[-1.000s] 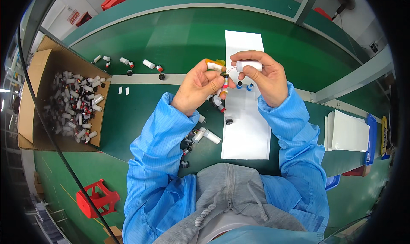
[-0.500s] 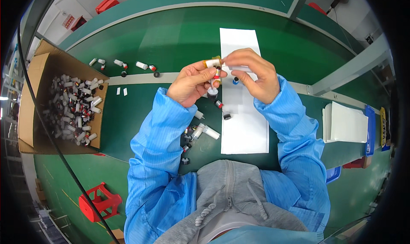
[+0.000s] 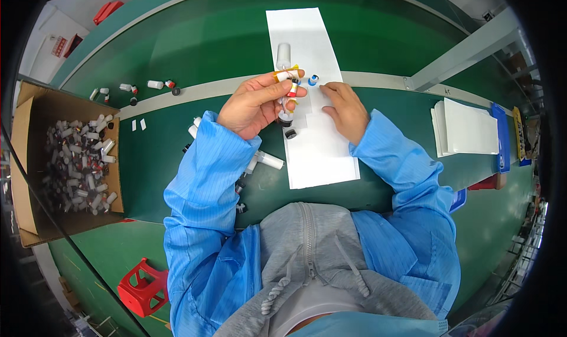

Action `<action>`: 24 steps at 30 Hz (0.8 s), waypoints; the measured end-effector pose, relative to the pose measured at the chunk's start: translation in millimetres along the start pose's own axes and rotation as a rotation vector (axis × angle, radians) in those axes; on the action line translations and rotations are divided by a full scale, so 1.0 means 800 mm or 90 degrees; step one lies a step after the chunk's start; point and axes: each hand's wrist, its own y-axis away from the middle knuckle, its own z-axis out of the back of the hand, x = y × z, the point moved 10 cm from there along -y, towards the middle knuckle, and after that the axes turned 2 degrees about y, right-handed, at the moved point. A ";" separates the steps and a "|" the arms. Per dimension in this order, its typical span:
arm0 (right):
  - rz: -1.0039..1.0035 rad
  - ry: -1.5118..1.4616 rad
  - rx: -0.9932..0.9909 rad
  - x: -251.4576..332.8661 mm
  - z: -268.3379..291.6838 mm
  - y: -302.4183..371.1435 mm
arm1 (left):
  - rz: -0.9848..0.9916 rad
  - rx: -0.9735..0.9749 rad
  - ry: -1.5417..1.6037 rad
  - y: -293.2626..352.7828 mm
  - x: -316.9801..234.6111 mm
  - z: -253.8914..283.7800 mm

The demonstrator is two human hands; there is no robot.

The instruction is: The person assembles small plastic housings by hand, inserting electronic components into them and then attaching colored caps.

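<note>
My left hand point(image 3: 245, 107) pinches a small wired assembly. It has a white cylinder with yellow tape point(image 3: 287, 75), a red-and-black cylinder point(image 3: 293, 88) and, hanging below, a black-rimmed cap point(image 3: 286, 120). My right hand point(image 3: 347, 115) is over the long white sheet point(image 3: 301, 27), fingers bent and thumb apart, with nothing visible in it. A small blue-and-white piece point(image 3: 313, 79) sits just beyond its fingertips. On the sheet past my left hand is a translucent white tube point(image 3: 283, 54). A loose black ring point(image 3: 290, 134) lies below the assembly.
At the left, a cardboard box point(image 3: 26, 160) holds a heap of tubes and small parts. Several white tubes point(image 3: 270, 160) lie by my left forearm, partly covered. More small parts point(image 3: 155, 84) lie at the far left. White sheets point(image 3: 471, 127) are stacked at the right.
My right hand has left the assembly and come down over the white sheet. The left hand still holds the assembly. The whole view has shifted, and the white tube beyond my hands now shows.
</note>
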 end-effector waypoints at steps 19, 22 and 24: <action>0.092 0.292 -0.046 0.022 -0.022 -0.015 | -0.062 -0.103 -0.228 0.003 -0.014 0.011; 0.079 0.290 -0.023 0.020 -0.026 -0.017 | -0.066 -0.105 -0.251 0.003 -0.012 0.013; 0.011 0.224 0.044 0.006 -0.035 -0.018 | -0.079 -0.103 -0.284 0.003 -0.012 0.014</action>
